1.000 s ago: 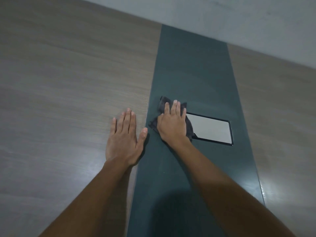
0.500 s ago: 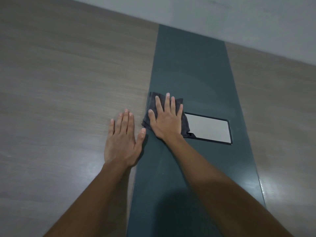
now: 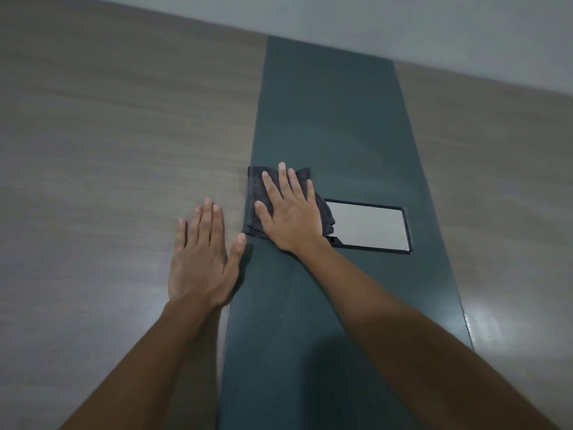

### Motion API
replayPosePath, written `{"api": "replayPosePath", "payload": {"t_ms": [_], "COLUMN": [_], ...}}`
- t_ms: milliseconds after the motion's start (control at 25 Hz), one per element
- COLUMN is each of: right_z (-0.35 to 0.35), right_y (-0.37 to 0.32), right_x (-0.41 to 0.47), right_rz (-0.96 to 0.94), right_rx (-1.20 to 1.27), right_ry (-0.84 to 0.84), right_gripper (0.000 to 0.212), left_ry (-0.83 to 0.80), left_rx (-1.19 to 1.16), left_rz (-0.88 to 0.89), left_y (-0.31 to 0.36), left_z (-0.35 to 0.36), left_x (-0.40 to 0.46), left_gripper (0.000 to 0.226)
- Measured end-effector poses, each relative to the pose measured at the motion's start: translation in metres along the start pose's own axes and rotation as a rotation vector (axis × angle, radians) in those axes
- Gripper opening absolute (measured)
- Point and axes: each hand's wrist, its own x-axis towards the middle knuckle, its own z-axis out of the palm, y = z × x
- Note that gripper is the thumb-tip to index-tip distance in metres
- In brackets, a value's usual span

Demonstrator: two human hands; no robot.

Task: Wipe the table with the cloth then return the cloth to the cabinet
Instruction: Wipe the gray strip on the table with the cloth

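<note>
A dark grey cloth point(image 3: 256, 193) lies folded on the table's dark green centre strip point(image 3: 325, 119), at the strip's left edge. My right hand point(image 3: 290, 211) presses flat on the cloth with its fingers spread and straight, covering most of it. My left hand point(image 3: 201, 256) rests flat on the wood-grain tabletop point(image 3: 108, 150) just left of the strip, fingers straight, thumb tip close to the cloth's lower corner. The cabinet is not in view.
A silver rectangular cover plate with a black frame point(image 3: 372, 228) is set flush into the green strip just right of the cloth. A pale wall point(image 3: 403, 26) runs along the table's far edge. Wood-grain surface continues right of the strip point(image 3: 496, 181).
My right hand has slid the cloth to the left, off the silver plate's corner and up to the strip's left edge. My left hand has stayed in place.
</note>
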Motion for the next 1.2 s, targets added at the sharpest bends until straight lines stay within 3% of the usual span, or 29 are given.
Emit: {"api": "replayPosePath", "payload": {"t_ms": [240, 360, 480, 640, 760, 960, 1080, 1200], "right_z": [-0.014, -0.020, -0.012, -0.003, -0.006, -0.017, -0.012, -0.002], "right_y": [0.119, 0.156, 0.113, 0.036, 0.058, 0.142, 0.089, 0.029], "right_x": [-0.043, -0.054, -0.042, -0.023, -0.037, -0.068, -0.049, -0.030], "right_rz": [0.158, 0.261, 0.300, 0.055, -0.042, 0.083, 0.075, -0.046], "right_rx": [-0.013, -0.043, -0.018, 0.051, 0.056, 0.060, 0.071, 0.065], "right_ry": [0.031, 0.019, 0.026, 0.021, 0.040, 0.047, 0.065, 0.074], "right_gripper": [0.081, 0.078, 0.068, 0.063, 0.065, 0.076, 0.077, 0.061], "left_ry": [-0.019, -0.022, -0.010, -0.001, 0.011, 0.013, 0.018, 0.027], "left_rx": [-0.109, -0.099, -0.044, -0.015, -0.031, -0.039, -0.031, -0.023], "left_rz": [-0.024, -0.009, -0.012, -0.007, -0.018, -0.028, -0.025, -0.020], "left_y": [0.017, 0.031, 0.031, 0.031, 0.033, 0.033, 0.032, 0.030], "left_z": [0.005, 0.008, 0.010, 0.012, 0.011, 0.010, 0.011, 0.012], "left_x": [0.021, 0.035, 0.038, 0.039, 0.039, 0.037, 0.038, 0.039], "left_gripper": [0.090, 0.093, 0.090, 0.091, 0.094, 0.094, 0.094, 0.097]}}
